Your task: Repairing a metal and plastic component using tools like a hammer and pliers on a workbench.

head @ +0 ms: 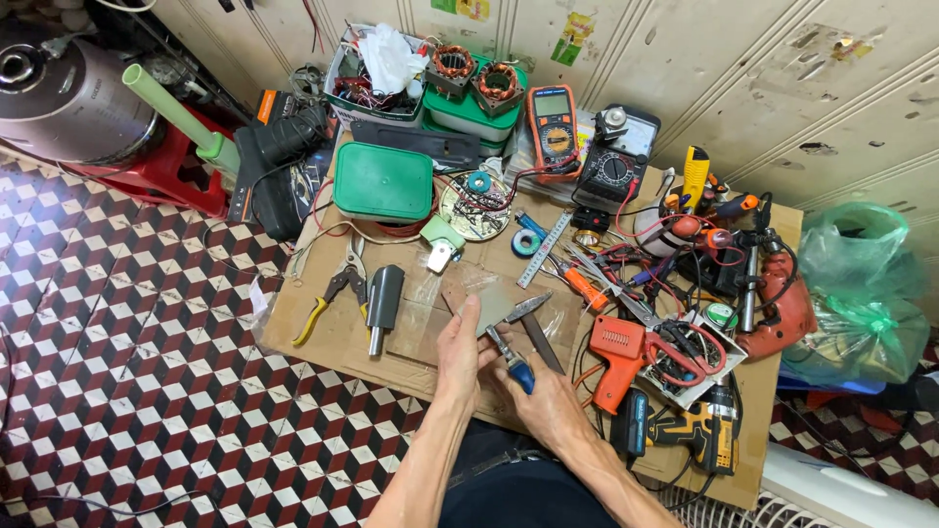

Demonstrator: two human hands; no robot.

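Two hands meet over the cardboard sheet (323, 332), my landmark. At its left part lie yellow-handled pliers (328, 298) and, just right of them, a grey cylindrical tool (383, 298). Near its front middle, my left hand (462, 357) is closed on a small grey plate (492, 303), thumb pressed along its edge. Touching it from the right, my right hand (548, 401) grips blue-handled scissors (514, 357), blades parted around the plate's edge. Further right on the cardboard sits an orange glue gun (616, 357), and at the right end a red drill (778, 308).
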